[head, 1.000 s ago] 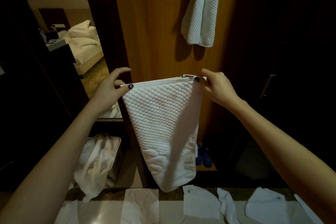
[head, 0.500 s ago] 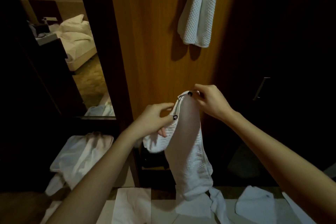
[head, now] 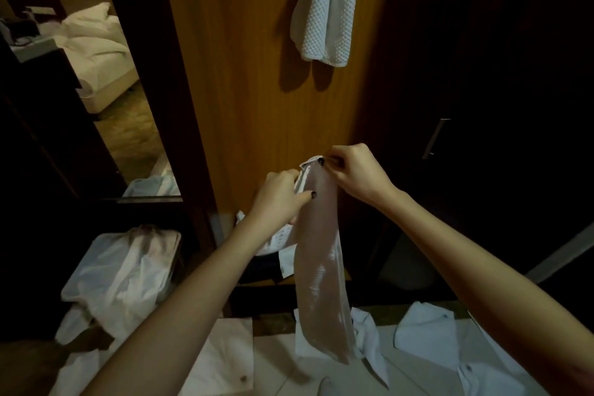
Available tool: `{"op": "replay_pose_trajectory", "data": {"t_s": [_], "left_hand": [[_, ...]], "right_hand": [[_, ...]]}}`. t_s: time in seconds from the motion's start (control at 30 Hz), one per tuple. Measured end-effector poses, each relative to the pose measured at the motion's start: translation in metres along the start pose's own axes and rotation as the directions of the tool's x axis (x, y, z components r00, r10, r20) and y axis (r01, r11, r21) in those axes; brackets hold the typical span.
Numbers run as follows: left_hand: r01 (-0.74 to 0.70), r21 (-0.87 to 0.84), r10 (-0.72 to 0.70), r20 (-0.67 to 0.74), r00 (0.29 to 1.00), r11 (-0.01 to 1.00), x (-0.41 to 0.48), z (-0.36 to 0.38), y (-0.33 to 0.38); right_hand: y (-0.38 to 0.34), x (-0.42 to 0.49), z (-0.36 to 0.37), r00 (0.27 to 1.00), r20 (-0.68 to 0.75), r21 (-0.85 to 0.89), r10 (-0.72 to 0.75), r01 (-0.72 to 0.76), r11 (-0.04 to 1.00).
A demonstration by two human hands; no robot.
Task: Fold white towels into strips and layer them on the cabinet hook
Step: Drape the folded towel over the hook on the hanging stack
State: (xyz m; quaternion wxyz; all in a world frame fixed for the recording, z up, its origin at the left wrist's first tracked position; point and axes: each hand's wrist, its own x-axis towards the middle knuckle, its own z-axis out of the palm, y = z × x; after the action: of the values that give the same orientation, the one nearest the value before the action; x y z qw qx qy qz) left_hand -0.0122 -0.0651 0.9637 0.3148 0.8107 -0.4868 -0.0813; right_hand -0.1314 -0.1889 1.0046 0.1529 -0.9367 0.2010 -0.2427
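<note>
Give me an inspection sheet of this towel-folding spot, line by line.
Surface: pale surface at the bottom, strewn with flat white cloths.
Job's things: held towel hangs as a narrow strip; hung towel drapes high on the wooden cabinet panel.
Clutter: crumpled white pile at lower left.
Grips: left grip and right grip both pinch the held towel's top edge, close together.
Cables: nothing seen.
Surroundings: bed at left; dark door with metal handle at right.
</note>
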Motion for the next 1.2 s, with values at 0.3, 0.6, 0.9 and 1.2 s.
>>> {"op": "replay_pose_trajectory", "data": {"t_s": [0.3,0.6,0.9,1.2], "left_hand": [[0.080,-0.187,-0.079,0.013,0.997,0.979,0.010,-0.031,-0.045],[-0.151,-0.071,0.152,0.014,0.988,0.986,0.007,-0.048,-0.051],[-0.269,-0.135,0.278,0.053,0.959,0.954,0.000,-0.077,-0.038],[-0.290,-0.389,0.306,-0.022,0.952,0.874,-0.015,-0.087,-0.030]], "right_hand": [[-0.017,-0.001,0.005,0.990,0.123,0.094,-0.069,0.058,0.994],[-0.023,-0.003,-0.001,0.985,0.170,0.229,-0.018,-0.022,0.973],[-0.014,-0.003,-0.014,0.994,0.098,0.307,0.054,-0.082,0.948],[-0.021,0.007,-0.010,0.977,0.184,0.500,0.111,-0.190,0.845]]}}
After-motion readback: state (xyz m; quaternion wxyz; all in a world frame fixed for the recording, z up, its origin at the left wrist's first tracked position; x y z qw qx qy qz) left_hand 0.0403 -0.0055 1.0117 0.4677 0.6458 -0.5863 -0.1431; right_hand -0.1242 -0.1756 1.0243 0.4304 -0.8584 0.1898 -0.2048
